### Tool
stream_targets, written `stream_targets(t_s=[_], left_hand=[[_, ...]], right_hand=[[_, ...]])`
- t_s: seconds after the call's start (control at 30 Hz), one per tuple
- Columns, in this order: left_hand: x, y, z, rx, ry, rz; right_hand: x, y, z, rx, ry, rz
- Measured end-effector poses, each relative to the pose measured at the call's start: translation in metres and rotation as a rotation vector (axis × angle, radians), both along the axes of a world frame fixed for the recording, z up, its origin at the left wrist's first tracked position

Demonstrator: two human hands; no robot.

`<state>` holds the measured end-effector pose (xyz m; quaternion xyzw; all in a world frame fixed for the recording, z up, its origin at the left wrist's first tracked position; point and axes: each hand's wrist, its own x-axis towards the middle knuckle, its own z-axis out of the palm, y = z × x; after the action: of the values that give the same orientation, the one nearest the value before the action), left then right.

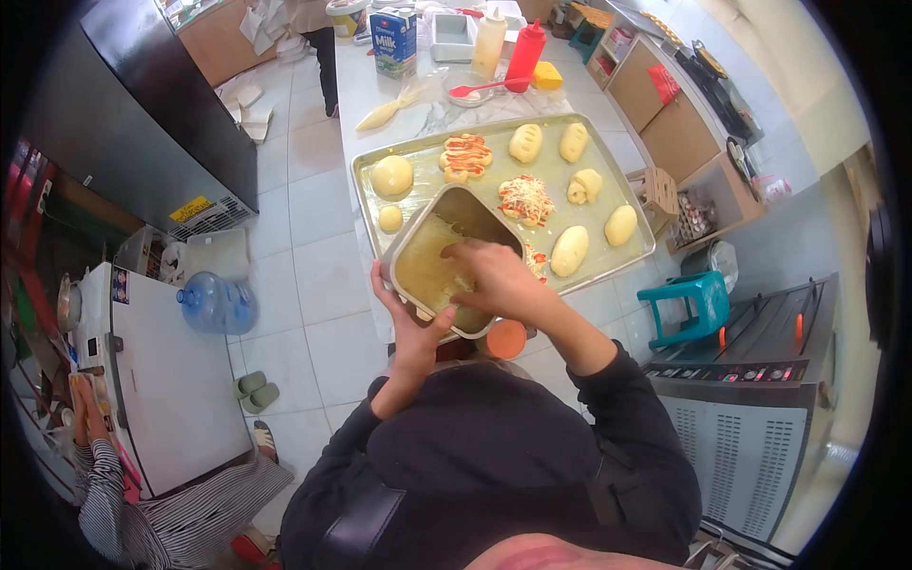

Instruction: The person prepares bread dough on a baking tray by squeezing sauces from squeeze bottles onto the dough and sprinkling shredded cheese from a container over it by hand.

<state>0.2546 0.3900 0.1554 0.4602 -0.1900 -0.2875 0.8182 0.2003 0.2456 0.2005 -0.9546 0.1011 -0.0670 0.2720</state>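
A deep square metal pan (423, 228) is tilted above the near edge of a baking tray (380, 152). My left hand (414, 328) grips its left and near rim. Inside the pan, my right hand (494, 280) reaches down with fingers bent; whether they pinch any of the pale shreds on the bottom is too small to tell. Plain dough pieces lie on the tray, among them a round one (391, 176) and an oval one (570, 251). One bun (465, 155) has red sauce stripes, and another (526, 200) carries shreds and sauce. The pan partly hides a third topped bun.
Behind the tray stand a milk carton (393, 43), a red squeeze bottle (525, 57), a cream bottle (489, 45) and a piping bag (394, 103). A teal stool (686, 306) and an oven (741, 380) are at right. Another person's striped clothing (204, 508) shows lower left.
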Motion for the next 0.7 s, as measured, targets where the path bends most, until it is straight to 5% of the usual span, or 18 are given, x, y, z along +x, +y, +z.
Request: stream_targets(t_s=[0.13, 0.23, 0.47, 0.7], left_hand=[[-0.006, -0.001, -0.008, 0.027, -0.044, -0.066], [-0.006, -0.001, -0.008, 0.037, -0.010, -0.114], [-0.004, -0.002, -0.013, 0.013, 0.057, -0.116], [-0.006, -0.001, -0.020, -0.006, 0.222, -0.154]], right_hand=[[0.005, 0.010, -0.024, -0.220, 0.197, -0.013], [0.003, -0.009, -0.020, -0.035, 0.264, 0.071], [0.001, -0.030, 0.006, 0.313, -0.002, 0.024], [-0.001, -0.032, 0.012, 0.246, -0.054, 0.015]])
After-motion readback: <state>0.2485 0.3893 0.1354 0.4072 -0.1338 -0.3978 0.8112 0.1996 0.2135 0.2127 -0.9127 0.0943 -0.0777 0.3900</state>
